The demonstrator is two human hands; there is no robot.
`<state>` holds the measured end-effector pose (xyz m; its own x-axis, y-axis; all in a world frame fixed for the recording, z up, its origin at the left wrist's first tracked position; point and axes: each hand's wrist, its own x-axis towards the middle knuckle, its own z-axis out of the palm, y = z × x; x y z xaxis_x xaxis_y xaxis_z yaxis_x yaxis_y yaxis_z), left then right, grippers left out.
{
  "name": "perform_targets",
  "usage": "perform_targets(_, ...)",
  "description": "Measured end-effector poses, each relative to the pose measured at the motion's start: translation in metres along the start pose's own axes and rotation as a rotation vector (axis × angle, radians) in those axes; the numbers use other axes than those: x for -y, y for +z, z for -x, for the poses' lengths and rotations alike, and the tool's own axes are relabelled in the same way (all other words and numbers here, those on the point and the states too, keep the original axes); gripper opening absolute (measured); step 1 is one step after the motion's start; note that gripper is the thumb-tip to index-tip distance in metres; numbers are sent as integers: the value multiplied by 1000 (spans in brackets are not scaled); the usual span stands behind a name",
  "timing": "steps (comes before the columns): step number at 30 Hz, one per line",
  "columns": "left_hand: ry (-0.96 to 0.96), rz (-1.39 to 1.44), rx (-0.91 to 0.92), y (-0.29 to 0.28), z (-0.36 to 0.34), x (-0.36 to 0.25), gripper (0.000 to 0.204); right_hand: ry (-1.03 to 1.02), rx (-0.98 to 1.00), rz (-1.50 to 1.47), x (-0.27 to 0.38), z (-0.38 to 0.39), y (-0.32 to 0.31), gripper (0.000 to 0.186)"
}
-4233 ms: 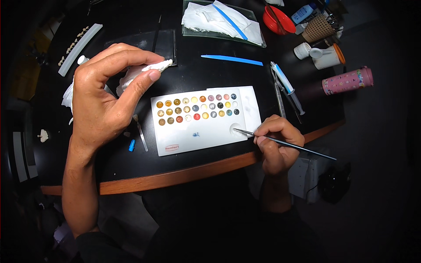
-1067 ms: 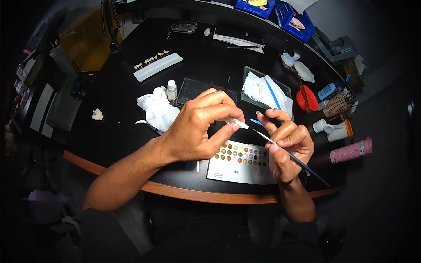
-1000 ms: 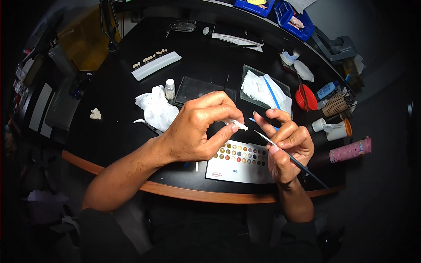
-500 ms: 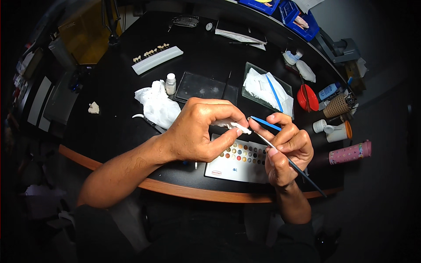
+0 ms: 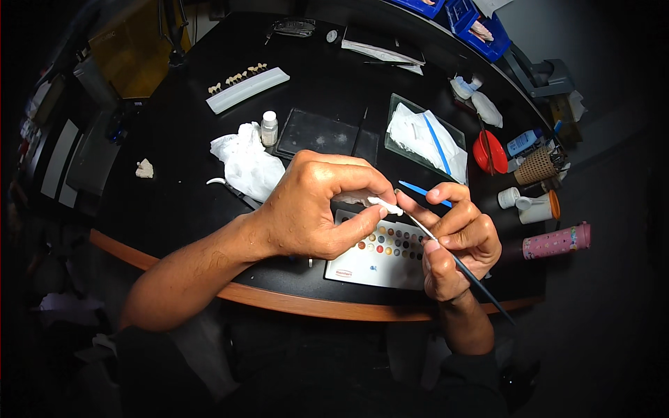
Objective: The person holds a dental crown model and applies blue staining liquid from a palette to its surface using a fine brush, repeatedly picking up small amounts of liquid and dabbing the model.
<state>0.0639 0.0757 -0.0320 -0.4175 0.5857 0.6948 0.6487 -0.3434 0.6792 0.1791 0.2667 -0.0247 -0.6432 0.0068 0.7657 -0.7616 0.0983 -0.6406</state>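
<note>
My left hand (image 5: 324, 205) is closed, pinching a small white piece (image 5: 385, 205) between thumb and forefinger. My right hand (image 5: 456, 240) grips a fine brush (image 5: 474, 276) with a tapered dark handle and a pale metal shaft. Its tip touches or nearly touches the end of the white piece; the exact contact is too small to tell. A slim blue stick (image 5: 421, 191) shows by the right fingers; whether they hold it, I cannot tell. Beneath both hands lies a white colour chart card (image 5: 373, 269) with rows of coloured dots, partly hidden.
Crumpled white tissue (image 5: 247, 164) and a small capped bottle (image 5: 270, 129) are left of a black slab (image 5: 317, 134). A glass plate (image 5: 396, 111) bears white paper and another blue stick. A red bowl (image 5: 481, 155) and pink bottle (image 5: 556, 242) stand right; a white tooth-sample holder (image 5: 249, 90) lies back left.
The white piece has turned slightly and shows a little more beyond my left fingertips. The brush's handle end has dipped a little. Both hands keep their hold.
</note>
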Motion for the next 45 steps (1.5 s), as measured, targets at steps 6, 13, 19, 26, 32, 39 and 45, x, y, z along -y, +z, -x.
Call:
perform_targets(6, 12, 6, 4, 0, -1, 0, 12, -12, 13, 22, 0, -1, -1, 15)
perform_targets(13, 21, -4, 7, -1, -1, 0, 12, -17, -3, 43, 0, -1, 1, 13)
perform_targets(19, 15, 3, 6, -1, -1, -1, 12, -17, -9, 61, 1, -2, 2, 14)
perform_targets(26, 14, 18, 9, 0, 0, 1, 12, -37, 26, 110, 1, -3, 0, 14)
perform_targets(32, 8, 10, 7, -1, -1, -1, 11, -28, -14, 87, 1, -2, 2, 13)
perform_targets(39, 16, 2, 15, -1, 0, 0, 11, -20, 8, 108, 2, -3, 2, 13)
perform_targets(45, 15, 0, 19, -2, 0, 0, 11, -40, 27, 123, 2, -4, 2, 15)
